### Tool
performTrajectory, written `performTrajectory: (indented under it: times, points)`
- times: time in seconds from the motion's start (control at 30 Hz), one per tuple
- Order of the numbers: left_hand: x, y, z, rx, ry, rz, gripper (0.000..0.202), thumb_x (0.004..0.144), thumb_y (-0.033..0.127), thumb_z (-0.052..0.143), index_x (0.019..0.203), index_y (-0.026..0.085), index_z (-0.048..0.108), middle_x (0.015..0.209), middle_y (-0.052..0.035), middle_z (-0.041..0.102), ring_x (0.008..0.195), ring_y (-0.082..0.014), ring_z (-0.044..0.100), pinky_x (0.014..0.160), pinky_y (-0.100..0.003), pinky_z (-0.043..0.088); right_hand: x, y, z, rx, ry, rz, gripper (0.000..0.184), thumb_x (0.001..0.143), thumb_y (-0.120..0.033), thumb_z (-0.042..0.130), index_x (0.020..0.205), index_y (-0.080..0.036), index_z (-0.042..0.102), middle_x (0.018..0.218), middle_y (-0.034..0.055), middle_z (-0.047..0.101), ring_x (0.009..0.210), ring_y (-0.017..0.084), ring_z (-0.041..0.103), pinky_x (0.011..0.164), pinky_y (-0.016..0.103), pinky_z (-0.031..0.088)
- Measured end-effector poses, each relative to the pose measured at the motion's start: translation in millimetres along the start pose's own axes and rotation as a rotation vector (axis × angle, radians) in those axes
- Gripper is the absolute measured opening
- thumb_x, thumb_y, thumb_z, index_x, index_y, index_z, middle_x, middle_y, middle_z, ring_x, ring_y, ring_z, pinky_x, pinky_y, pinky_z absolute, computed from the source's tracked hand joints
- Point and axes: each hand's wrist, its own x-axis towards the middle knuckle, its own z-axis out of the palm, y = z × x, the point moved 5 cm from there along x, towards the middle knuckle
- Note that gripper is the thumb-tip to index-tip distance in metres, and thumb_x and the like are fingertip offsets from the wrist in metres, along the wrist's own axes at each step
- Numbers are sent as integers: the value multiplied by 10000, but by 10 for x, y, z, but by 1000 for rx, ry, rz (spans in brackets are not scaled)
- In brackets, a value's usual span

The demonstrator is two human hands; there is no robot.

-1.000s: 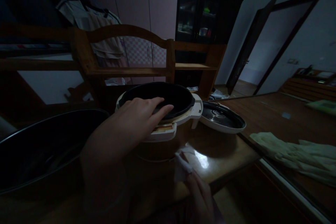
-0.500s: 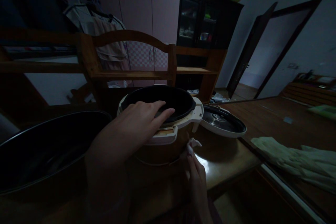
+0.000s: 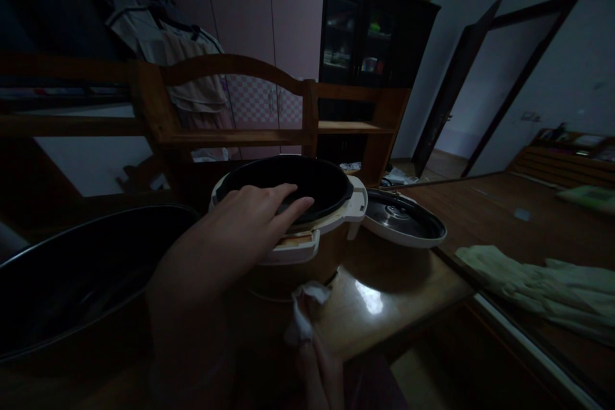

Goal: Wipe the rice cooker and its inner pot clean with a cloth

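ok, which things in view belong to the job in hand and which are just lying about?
In use:
Cooker, left hand laid over its near rim
White cloth, held in the right hand near the cooker's base

Lying about:
Lid beside the cooker, perhaps its own
Large dark vessel, far left
Pale green cloth, far right

Free tabletop [image 3: 408, 301] right of cooker [image 3: 336, 223], lid [image 3: 401, 218] behind, vessel [image 3: 96, 262] blocking left

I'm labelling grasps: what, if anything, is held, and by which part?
The right grip holds a white cloth by its lower end; whether the left grip holds the cooker is unclear.
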Motion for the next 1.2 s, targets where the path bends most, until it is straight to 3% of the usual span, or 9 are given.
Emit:
performTrajectory:
  times: [0.1, 0.2, 0.33, 0.47, 0.57, 0.67, 0.87, 1.07, 1.2]
  points:
    - [41, -59, 61, -15, -52, 25, 514, 959, 229, 355, 1461, 325, 407, 1454, -68, 505, 1171, -291, 585, 943, -429, 460, -2, 126, -12, 171, 2, 150, 311, 970, -425, 526, 1199, -299, 696, 1055, 28, 738, 1005, 275, 694, 814, 356, 589]
    - [66, -67, 41, -65, -34, 5, 477, 971, 270, 356, 1438, 305, 447, 1443, -63, 521, 1187, -273, 577, 977, -404, 442, 143, 320, -151, 295, 39, 272, 348, 948, -466, 535, 1068, -231, 763, 948, 61, 754, 899, 280, 714, 765, 360, 588]
    - [65, -50, -12, -161, 5, -71, 447, 986, 346, 348, 1405, 288, 492, 1391, -56, 573, 1153, -249, 603, 967, -366, 451, 459, 430, -520, 276, 141, 257, 412, 904, -480, 560, 1159, -200, 724, 1084, 89, 725, 1079, 316, 652, 878, 402, 552]
    - [45, -40, -3, -132, 10, -14, 477, 970, 257, 343, 1431, 294, 458, 1442, -66, 522, 1201, -262, 573, 977, -389, 441, 737, 382, -715, 221, 209, 284, 429, 926, -438, 501, 1236, -197, 675, 1249, 73, 656, 1196, 303, 584, 979, 395, 492]
    - [44, -48, 33, -70, -24, 33, 518, 944, 194, 350, 1443, 298, 439, 1470, -73, 488, 1237, -282, 542, 991, -422, 426, 871, 377, -570, 285, 125, 340, 444, 956, -438, 456, 1265, -185, 649, 1266, 72, 647, 1252, 290, 538, 1074, 437, 407]
    - [56, -56, 32, -101, -35, -13, 483, 957, 240, 366, 1426, 302, 463, 1434, -59, 531, 1211, -263, 565, 974, -389, 439, 894, 419, -357, 338, 54, 374, 455, 951, -447, 498, 1311, -194, 611, 1341, 70, 598, 1334, 285, 456, 1154, 480, 290]
    - [65, -13, -40, -160, 17, -63, 441, 985, 348, 341, 1382, 280, 520, 1337, -64, 614, 1165, -250, 596, 959, -361, 445, 620, 316, -83, 256, 82, 299, 470, 1007, -413, 414, 1417, -199, 496, 1509, 65, 407, 1443, 235, 285, 1202, 482, 202]
    - [77, -54, -55, -205, 17, -159, 469, 989, 443, 330, 1382, 271, 521, 1331, -56, 620, 1110, -245, 628, 938, -359, 455, 227, 37, -5, 96, 98, 97, 423, 1022, -295, 404, 1432, -219, 473, 1435, 74, 503, 1350, 251, 449, 1108, 459, 410]
    - [81, -52, -73, -208, 18, -192, 481, 987, 475, 328, 1382, 282, 521, 1299, -45, 641, 1083, -247, 644, 924, -358, 460, 414, -93, -219, 68, 114, -41, 423, 1027, -285, 359, 1428, -224, 479, 1418, 72, 524, 1346, 276, 452, 1088, 492, 429]
